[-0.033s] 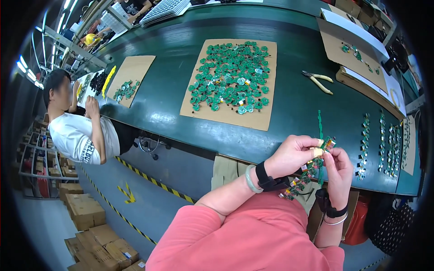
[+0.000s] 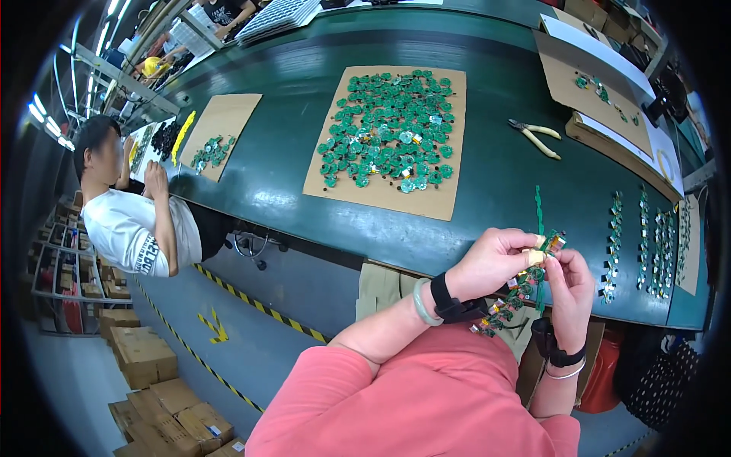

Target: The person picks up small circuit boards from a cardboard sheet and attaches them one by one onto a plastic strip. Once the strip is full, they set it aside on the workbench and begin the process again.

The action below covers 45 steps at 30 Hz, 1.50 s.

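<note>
My left hand [image 2: 491, 263] is closed in a pinch on a strip of small green circuit boards [image 2: 518, 295], with tan covers on its fingertips. The strip hangs down below that hand toward my lap, its upper end showing past the fingertips. My right hand [image 2: 571, 288] pinches the same strip near its upper end, thumb and finger pressed together close to the left fingertips. Just what lies between the right fingertips is too small to tell. A narrow green strip [image 2: 539, 206] lies on the table beyond my hands and passes behind them.
Loose round green boards cover a cardboard sheet [image 2: 317, 185] on the green table [image 2: 285, 145]. Cutting pliers [image 2: 537, 139] lie to its right. Several board strips [image 2: 611, 247] stand in rows at right, below a cardboard-and-white tray [image 2: 609, 148]. A co-worker [image 2: 137, 221] sits at left.
</note>
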Each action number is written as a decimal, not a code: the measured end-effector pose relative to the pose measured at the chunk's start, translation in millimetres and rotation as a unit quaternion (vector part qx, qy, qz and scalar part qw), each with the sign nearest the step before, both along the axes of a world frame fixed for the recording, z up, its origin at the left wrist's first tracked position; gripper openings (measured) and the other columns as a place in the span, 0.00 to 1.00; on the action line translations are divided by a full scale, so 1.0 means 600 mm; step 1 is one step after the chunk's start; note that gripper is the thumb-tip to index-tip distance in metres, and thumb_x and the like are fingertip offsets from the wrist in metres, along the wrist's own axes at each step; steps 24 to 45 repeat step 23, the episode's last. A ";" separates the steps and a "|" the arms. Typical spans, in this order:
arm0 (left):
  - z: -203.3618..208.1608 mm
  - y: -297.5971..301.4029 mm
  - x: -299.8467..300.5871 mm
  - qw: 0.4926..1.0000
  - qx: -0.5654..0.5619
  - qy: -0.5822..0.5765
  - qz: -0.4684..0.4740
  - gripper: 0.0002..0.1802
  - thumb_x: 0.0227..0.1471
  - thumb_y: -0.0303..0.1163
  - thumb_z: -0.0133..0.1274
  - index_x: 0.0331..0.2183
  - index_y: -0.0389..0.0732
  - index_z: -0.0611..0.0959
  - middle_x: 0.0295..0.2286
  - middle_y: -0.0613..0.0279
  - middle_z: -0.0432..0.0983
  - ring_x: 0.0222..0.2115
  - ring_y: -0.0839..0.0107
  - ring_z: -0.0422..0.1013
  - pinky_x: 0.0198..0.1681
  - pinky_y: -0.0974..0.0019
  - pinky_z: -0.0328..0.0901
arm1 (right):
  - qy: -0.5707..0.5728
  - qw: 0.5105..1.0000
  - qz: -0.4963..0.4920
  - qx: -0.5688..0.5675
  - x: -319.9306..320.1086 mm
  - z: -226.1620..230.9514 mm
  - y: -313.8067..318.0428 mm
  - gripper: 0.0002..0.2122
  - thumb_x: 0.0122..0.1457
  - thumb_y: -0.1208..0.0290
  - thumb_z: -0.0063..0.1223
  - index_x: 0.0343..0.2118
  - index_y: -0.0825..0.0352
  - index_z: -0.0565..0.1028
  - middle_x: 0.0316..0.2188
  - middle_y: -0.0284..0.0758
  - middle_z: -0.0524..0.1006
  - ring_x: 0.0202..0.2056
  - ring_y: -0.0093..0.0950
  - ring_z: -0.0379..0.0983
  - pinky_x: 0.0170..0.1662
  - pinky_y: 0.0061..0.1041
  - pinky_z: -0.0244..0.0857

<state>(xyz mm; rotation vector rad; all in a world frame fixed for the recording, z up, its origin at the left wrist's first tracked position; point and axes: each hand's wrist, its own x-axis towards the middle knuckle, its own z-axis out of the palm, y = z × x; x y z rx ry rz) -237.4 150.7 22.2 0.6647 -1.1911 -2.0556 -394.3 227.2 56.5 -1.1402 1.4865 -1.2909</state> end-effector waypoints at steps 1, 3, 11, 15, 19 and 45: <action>0.002 0.000 -0.002 1.000 -0.004 0.015 -0.006 0.15 0.57 0.25 0.53 0.47 0.33 0.79 0.42 0.62 0.78 0.40 0.79 0.73 0.43 0.74 0.70 | -0.013 1.000 -0.001 0.002 -0.002 0.002 0.000 0.02 0.61 0.80 0.51 0.36 0.71 0.72 0.32 0.27 0.74 0.33 0.13 0.69 0.37 0.13 0.64; 0.005 0.001 -0.005 0.999 -0.009 0.047 -0.022 0.16 0.59 0.27 0.52 0.48 0.34 0.78 0.41 0.62 0.78 0.38 0.79 0.73 0.42 0.74 0.70 | -0.036 0.999 -0.007 0.008 -0.007 0.006 0.003 0.02 0.61 0.79 0.52 0.36 0.71 0.73 0.31 0.27 0.74 0.32 0.13 0.69 0.35 0.12 0.63; -0.011 -0.016 0.014 0.984 0.109 0.064 -0.124 0.17 0.62 0.31 0.47 0.50 0.35 0.76 0.37 0.63 0.78 0.34 0.79 0.74 0.40 0.74 0.69 | -0.039 0.999 -0.033 0.010 -0.018 0.017 -0.031 0.03 0.61 0.76 0.51 0.35 0.70 0.74 0.28 0.27 0.75 0.30 0.14 0.70 0.34 0.14 0.63; -0.008 -0.017 0.009 0.984 0.097 0.084 -0.122 0.16 0.60 0.29 0.50 0.48 0.34 0.77 0.38 0.61 0.78 0.36 0.77 0.74 0.40 0.73 0.70 | -0.062 0.997 -0.054 0.000 -0.012 0.015 -0.039 0.03 0.60 0.78 0.52 0.35 0.70 0.74 0.28 0.27 0.75 0.31 0.15 0.71 0.35 0.14 0.64; -0.012 -0.014 0.001 0.991 0.104 0.033 -0.072 0.15 0.58 0.27 0.52 0.47 0.35 0.77 0.39 0.60 0.78 0.37 0.75 0.75 0.41 0.72 0.71 | -0.078 0.996 -0.047 -0.003 -0.013 0.009 -0.034 0.05 0.60 0.78 0.53 0.37 0.70 0.73 0.31 0.28 0.75 0.33 0.16 0.71 0.37 0.15 0.65; -0.010 -0.015 0.002 0.995 0.097 0.038 -0.003 0.16 0.57 0.28 0.54 0.48 0.36 0.77 0.37 0.64 0.79 0.37 0.75 0.76 0.42 0.70 0.71 | 0.188 0.976 0.014 -0.109 -0.021 -0.008 -0.015 0.16 0.59 0.74 0.57 0.49 0.70 0.69 0.39 0.34 0.76 0.37 0.18 0.72 0.42 0.18 0.67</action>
